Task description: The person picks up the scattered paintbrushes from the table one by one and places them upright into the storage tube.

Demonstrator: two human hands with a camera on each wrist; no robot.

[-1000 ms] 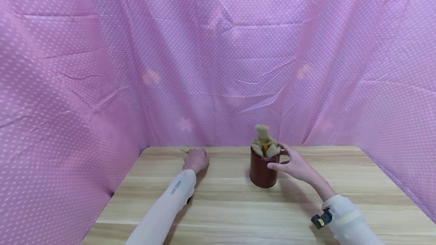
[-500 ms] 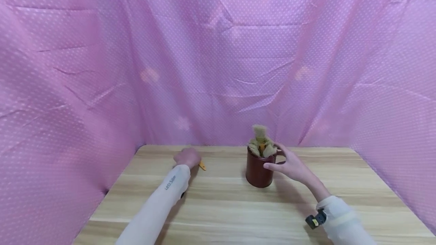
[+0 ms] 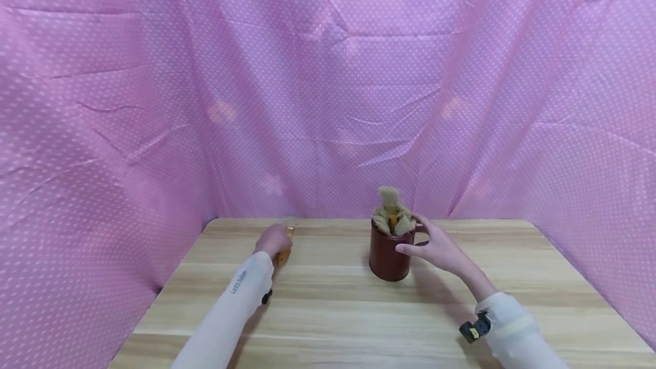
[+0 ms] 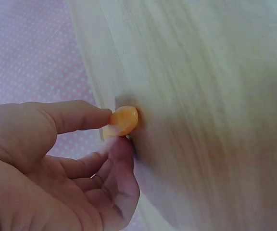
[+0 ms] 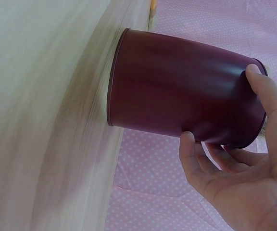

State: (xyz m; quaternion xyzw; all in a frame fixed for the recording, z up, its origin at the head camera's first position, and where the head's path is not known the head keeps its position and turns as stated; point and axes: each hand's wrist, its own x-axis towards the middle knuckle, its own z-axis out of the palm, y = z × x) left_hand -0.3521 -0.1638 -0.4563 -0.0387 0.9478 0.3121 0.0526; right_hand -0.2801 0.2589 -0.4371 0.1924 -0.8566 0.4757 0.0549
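My left hand (image 3: 274, 240) is at the far left of the table, pinching a paintbrush (image 3: 283, 256) by its orange handle. Its pale bristles point toward the back edge. In the left wrist view, thumb and fingertips meet on the rounded orange handle (image 4: 125, 120), close over the wood. Right of centre stands a dark red mug (image 3: 389, 255), upright on the table. Several brushes (image 3: 390, 209) stick out of it, pale bristles up. My right hand (image 3: 435, 246) holds the mug from its handle side; the right wrist view shows the thumb on the mug wall (image 5: 186, 86) near the rim.
The light wooden table (image 3: 333, 312) ends at a pink dotted curtain (image 3: 328, 101) that hangs behind it and along both sides. Small black devices are strapped to both wrists, the right one (image 3: 475, 329) hanging beside the sleeve.
My left hand has drawn back and a little left, and more of the paintbrush's orange handle shows beside it, turned lengthwise. The right hand and mug keep their place.
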